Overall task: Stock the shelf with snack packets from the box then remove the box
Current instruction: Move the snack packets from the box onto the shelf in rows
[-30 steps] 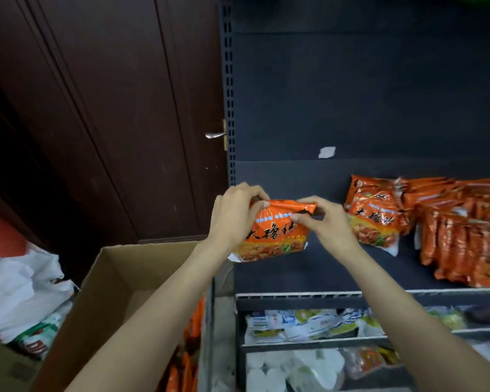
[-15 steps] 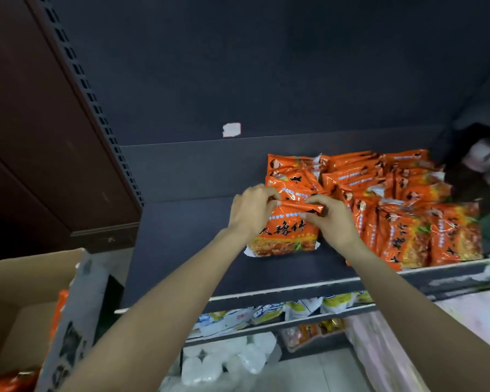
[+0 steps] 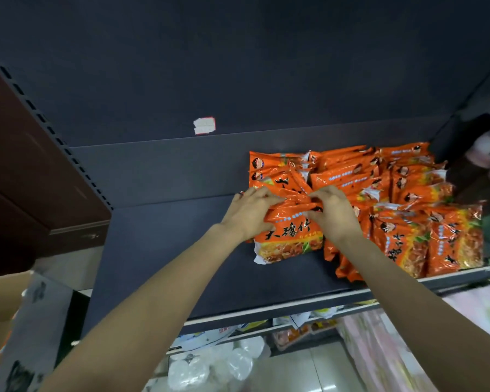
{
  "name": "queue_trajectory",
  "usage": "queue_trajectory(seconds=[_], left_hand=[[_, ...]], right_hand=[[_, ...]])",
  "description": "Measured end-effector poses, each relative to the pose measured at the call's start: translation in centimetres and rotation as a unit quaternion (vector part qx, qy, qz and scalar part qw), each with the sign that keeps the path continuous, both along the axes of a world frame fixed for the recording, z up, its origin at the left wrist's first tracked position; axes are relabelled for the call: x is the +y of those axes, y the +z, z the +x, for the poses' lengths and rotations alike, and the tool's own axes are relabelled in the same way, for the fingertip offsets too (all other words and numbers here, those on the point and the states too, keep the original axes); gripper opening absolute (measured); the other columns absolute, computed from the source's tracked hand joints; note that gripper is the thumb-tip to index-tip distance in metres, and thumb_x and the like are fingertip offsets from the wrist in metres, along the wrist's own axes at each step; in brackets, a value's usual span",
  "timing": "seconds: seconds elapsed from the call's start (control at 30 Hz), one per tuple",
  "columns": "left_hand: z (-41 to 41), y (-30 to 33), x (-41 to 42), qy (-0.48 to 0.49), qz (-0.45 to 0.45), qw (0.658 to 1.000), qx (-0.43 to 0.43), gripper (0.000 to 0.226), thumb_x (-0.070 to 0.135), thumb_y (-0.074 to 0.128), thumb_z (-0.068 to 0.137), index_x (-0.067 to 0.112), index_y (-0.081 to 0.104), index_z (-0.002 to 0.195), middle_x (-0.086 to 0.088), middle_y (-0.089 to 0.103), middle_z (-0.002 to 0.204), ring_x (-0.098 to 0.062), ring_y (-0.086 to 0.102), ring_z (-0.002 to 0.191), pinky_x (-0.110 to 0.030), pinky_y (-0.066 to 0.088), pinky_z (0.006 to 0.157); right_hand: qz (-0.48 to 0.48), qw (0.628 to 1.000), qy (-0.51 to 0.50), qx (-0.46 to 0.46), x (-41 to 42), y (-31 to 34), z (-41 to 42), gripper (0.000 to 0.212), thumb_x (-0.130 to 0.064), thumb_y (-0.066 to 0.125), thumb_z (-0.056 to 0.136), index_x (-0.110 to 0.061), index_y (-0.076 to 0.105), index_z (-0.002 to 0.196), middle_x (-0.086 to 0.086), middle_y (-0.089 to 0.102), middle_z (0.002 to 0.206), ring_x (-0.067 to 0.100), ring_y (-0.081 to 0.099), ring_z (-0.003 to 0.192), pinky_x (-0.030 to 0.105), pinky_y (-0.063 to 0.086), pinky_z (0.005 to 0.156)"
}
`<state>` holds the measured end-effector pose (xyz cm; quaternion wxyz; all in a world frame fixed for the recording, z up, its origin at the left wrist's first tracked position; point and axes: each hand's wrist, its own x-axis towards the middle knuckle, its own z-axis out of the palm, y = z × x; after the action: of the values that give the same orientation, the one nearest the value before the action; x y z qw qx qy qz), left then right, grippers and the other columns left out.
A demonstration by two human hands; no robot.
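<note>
Pinching the crumpled top seam of a glossy orange plastic snack packet (image 3: 287, 233), left hand (image 3: 248, 215) and right hand (image 3: 334, 215) both with fingers curled tight on the wrapper. Standing upright on the dark grey metal shelf (image 3: 181, 264), touching the stacked orange packets (image 3: 408, 199) to its right. Bold black Chinese characters across the front, small print unreadable. Corner of brown cardboard box (image 3: 0, 301) at lower left.

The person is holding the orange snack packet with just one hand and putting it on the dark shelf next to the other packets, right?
Not quite: the head view shows both hands, left hand and right hand, gripping the orange snack packet. The rest is right.
</note>
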<state>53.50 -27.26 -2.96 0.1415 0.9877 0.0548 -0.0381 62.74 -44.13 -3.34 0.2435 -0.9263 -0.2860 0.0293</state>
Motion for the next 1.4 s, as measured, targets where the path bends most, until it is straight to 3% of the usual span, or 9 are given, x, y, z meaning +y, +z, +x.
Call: queue_trajectory(seconds=[0.13, 0.3, 0.4, 0.63, 0.8, 0.93, 1.1, 1.27, 1.4], left_hand=[[0.4, -0.7, -0.7, 0.003, -0.042, 0.999, 0.001, 0.063, 0.032, 0.065, 0.086, 0.031, 0.036, 0.142, 0.005, 0.045, 0.135, -0.018, 0.038, 0.126, -0.04, 0.029, 0.104], [-0.2, -1.3, -1.9, 0.032, 0.042, 0.997, -0.053, 0.066, 0.036, 0.06, 0.087, 0.032, 0.03, 0.145, 0.007, 0.034, 0.146, -0.017, 0.025, 0.135, -0.039, 0.015, 0.112], [-1.3, -1.0, -2.4, 0.066, 0.042, 0.993, -0.087, 0.067, 0.038, 0.061, 0.085, 0.031, 0.029, 0.145, 0.005, 0.032, 0.147, -0.017, 0.022, 0.137, -0.038, 0.014, 0.113], [-5.9, 1.8, -3.1, 0.164, -0.021, 0.972, -0.165, 0.042, 0.03, 0.054, 0.092, 0.027, 0.047, 0.133, 0.006, 0.048, 0.133, -0.015, 0.04, 0.123, -0.03, 0.027, 0.1], [-13.3, 3.3, -2.4, 0.236, -0.079, 0.944, -0.217, 0.029, 0.022, 0.053, 0.092, 0.02, 0.058, 0.121, 0.002, 0.061, 0.109, -0.018, 0.058, 0.101, -0.034, 0.046, 0.087], [-20.3, 4.2, 0.1, 0.306, -0.122, 0.913, -0.238, 0.025, 0.024, 0.057, 0.091, 0.021, 0.06, 0.115, 0.007, 0.061, 0.097, -0.013, 0.06, 0.088, -0.034, 0.051, 0.078], [-29.7, 4.7, 5.1, 0.359, -0.139, 0.885, -0.263, 0.02, 0.022, 0.06, 0.089, 0.018, 0.064, 0.108, 0.009, 0.063, 0.088, -0.01, 0.06, 0.081, -0.017, 0.043, 0.072], [-38.6, 3.7, 12.0, 0.393, -0.131, 0.876, -0.246, 0.018, 0.022, 0.058, 0.089, 0.021, 0.064, 0.106, 0.011, 0.063, 0.086, -0.01, 0.06, 0.076, -0.026, 0.047, 0.069], [-43.7, 1.7, 17.2, 0.391, -0.16, 0.882, -0.208, 0.02, 0.018, 0.058, 0.088, 0.017, 0.065, 0.107, 0.004, 0.066, 0.092, -0.011, 0.061, 0.079, -0.026, 0.049, 0.073]], right_hand=[[-0.034, 0.997, 0.056, -0.034, -1.0, -0.3, 0.0, 0.054, -0.007, 0.067, 0.082, -0.018, 0.05, 0.133, 0.004, 0.052, 0.124, 0.021, 0.044, 0.12, 0.033, 0.038, 0.105], [-0.064, 0.993, 0.067, -0.073, -1.0, -0.6, -0.3, 0.055, -0.007, 0.063, 0.086, -0.018, 0.046, 0.137, 0.002, 0.049, 0.126, 0.019, 0.042, 0.118, 0.032, 0.043, 0.1], [-0.065, 0.994, 0.069, -0.054, -0.9, -0.1, -0.8, 0.059, -0.011, 0.061, 0.087, -0.019, 0.039, 0.141, 0.001, 0.045, 0.134, 0.019, 0.038, 0.124, 0.034, 0.043, 0.1], [0.044, 0.992, 0.111, -0.048, -0.5, 1.6, -4.6, 0.049, -0.013, 0.062, 0.087, -0.016, 0.048, 0.134, 0.002, 0.046, 0.134, 0.019, 0.038, 0.127, 0.029, 0.035, 0.104], [0.121, 0.977, 0.172, 0.03, 2.8, 3.0, -10.3, 0.034, -0.005, 0.059, 0.086, -0.013, 0.061, 0.119, 0.005, 0.058, 0.115, 0.02, 0.055, 0.107, 0.023, 0.039, 0.092], [0.128, 0.96, 0.236, 0.08, 7.3, 3.6, -16.5, 0.029, -0.004, 0.059, 0.085, -0.012, 0.064, 0.112, 0.006, 0.061, 0.106, 0.017, 0.063, 0.091, 0.024, 0.046, 0.084], [0.111, 0.939, 0.305, 0.113, 13.8, 3.7, -25.6, 0.027, -0.009, 0.057, 0.089, -0.016, 0.062, 0.114, 0.002, 0.061, 0.107, 0.011, 0.059, 0.09, 0.02, 0.043, 0.081], [0.06, 0.936, 0.319, 0.135, 20.4, 2.1, -34.3, 0.034, -0.02, 0.056, 0.092, -0.018, 0.054, 0.126, 0.002, 0.057, 0.114, 0.011, 0.058, 0.091, 0.019, 0.041, 0.077], [0.015, 0.942, 0.275, 0.19, 24.5, -0.2, -38.7, 0.052, -0.026, 0.059, 0.09, -0.019, 0.04, 0.138, 0.007, 0.051, 0.123, 0.016, 0.057, 0.099, 0.027, 0.045, 0.086]])
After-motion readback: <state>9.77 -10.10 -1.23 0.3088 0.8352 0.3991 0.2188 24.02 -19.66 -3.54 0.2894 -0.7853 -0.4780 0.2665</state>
